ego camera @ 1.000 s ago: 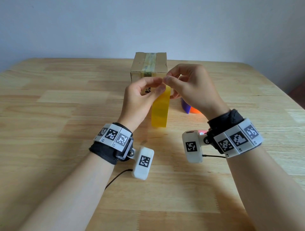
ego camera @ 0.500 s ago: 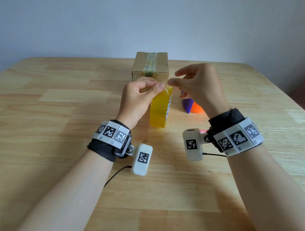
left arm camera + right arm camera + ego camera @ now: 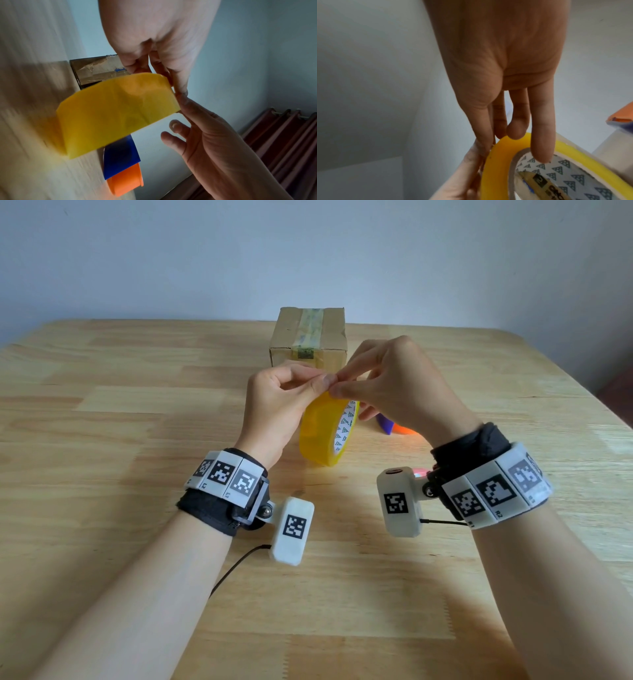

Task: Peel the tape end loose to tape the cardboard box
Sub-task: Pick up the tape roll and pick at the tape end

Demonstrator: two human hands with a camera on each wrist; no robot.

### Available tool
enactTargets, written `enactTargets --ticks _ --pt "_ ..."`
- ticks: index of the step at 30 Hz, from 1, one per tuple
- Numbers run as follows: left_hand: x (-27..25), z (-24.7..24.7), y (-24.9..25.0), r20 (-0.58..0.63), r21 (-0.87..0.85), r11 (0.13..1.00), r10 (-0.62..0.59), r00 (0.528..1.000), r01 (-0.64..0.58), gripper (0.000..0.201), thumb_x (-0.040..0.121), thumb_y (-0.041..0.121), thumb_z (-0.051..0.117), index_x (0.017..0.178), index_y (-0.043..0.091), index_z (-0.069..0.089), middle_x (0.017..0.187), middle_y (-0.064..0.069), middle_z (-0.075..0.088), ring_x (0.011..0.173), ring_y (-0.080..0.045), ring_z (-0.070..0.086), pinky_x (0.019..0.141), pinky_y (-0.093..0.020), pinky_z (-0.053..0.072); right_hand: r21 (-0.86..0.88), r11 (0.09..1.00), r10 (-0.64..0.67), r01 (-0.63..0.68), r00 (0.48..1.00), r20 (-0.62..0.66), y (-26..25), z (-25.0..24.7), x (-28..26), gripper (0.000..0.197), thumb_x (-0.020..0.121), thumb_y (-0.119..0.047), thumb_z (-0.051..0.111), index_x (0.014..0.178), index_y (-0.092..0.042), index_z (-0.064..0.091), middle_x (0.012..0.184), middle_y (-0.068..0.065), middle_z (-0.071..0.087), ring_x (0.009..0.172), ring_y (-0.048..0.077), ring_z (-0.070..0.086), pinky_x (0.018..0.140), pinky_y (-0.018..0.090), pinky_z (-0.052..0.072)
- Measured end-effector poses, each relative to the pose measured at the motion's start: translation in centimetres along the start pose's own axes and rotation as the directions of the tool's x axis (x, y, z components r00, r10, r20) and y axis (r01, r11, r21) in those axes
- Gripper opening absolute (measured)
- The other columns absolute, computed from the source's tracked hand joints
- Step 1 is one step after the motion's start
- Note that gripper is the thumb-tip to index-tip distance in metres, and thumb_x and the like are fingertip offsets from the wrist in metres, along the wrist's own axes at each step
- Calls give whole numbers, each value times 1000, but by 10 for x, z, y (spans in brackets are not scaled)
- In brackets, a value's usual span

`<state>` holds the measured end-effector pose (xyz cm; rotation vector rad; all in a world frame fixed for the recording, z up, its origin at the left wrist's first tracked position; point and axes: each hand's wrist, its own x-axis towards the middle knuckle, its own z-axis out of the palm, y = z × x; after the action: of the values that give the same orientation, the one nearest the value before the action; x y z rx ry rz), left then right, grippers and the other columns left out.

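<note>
A yellow tape roll (image 3: pixel 323 433) stands on edge on the wooden table (image 3: pixel 137 412), its white printed core (image 3: pixel 346 426) facing right. My left hand (image 3: pixel 317 381) grips the roll's top between thumb and fingers. My right hand (image 3: pixel 344 383) pinches the roll's top rim with thumb and forefinger, right beside the left thumb. A loose tape end cannot be made out. In the right wrist view one finger (image 3: pixel 542 142) reaches over the core (image 3: pixel 556 174). The cardboard box (image 3: pixel 310 337), taped along its top, stands just behind the hands.
A blue roll (image 3: pixel 120 158) and an orange roll (image 3: pixel 126 181) lie on the table behind the yellow roll, to the right of the box. The table's right edge (image 3: pixel 582 392) lies well off to the right. Dark red folding chairs (image 3: pixel 283 135) stand beyond the table.
The right fingertips, slightly apart from the left thumb half a second ago, have closed back against it. The roll has turned, so its core now shows on the right.
</note>
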<state>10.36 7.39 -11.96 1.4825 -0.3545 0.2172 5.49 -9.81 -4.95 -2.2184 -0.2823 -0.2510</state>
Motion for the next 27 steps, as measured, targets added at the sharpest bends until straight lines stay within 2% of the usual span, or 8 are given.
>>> enactTargets --ticks 4,8,13,17,19,22,25,27 --pt "-4 -1 2 33 -43 999 -21 999 23 3 94 17 75 94 19 78 84 10 79 78 -4 71 69 -23 54 24 999 28 -29 999 24 3 -1 1 4 91 -18 78 92 -16 81 98 2 67 69 25 73 56 43 64" --pt "-4 -1 4 88 11 996 -87 992 87 20 93 26 77 113 26 75 105 8 77 90 -6 71 71 -26 55 -15 994 105 -106 994 -23 5 -1 2 13 92 -24 68 85 -19 78 97 -4 68 61 27 72 53 56 60" --pt "-5 1 8 230 -33 956 -276 933 291 34 90 19 79 123 20 71 102 -3 67 91 -19 72 68 -32 57 -19 982 186 -189 976 -117 4 -6 4 27 95 -29 59 75 -20 74 81 29 70 49 23 70 57 59 61" --pt "-6 4 11 248 -71 950 -279 928 304 29 87 20 75 116 24 75 124 -29 68 105 -38 73 75 -36 60 64 979 198 -196 980 -22 3 -11 1 26 98 -34 68 87 -15 80 77 5 69 53 14 68 58 46 66" --pt "-7 5 12 239 -62 953 -274 932 296 24 93 15 71 116 22 74 120 -25 72 101 -33 74 73 -34 60 62 978 198 -198 980 14 3 -14 -2 22 92 -38 76 93 -17 81 63 -11 67 49 7 63 54 35 64" --pt "-5 1 12 243 -72 946 -290 926 315 22 97 3 66 114 17 72 95 -4 78 85 -14 74 67 -27 58 -19 981 196 -195 980 24 4 -14 -3 12 87 -38 81 85 -27 80 50 -23 64 41 8 58 47 26 54" --pt "-5 -2 14 265 -77 942 -297 917 328 25 95 -2 65 114 13 69 90 -2 77 80 -13 75 65 -27 59 -20 967 254 -254 967 23 6 -8 0 16 85 -40 82 82 -26 75 54 -11 67 47 16 62 53 37 61" --pt "-6 -2 16 278 -76 940 -301 912 333 26 95 -4 65 114 13 68 94 -5 74 80 -14 75 65 -27 60 35 938 342 -344 938 55 5 -6 0 31 82 -43 84 93 -19 68 73 3 73 56 21 69 59 51 65"
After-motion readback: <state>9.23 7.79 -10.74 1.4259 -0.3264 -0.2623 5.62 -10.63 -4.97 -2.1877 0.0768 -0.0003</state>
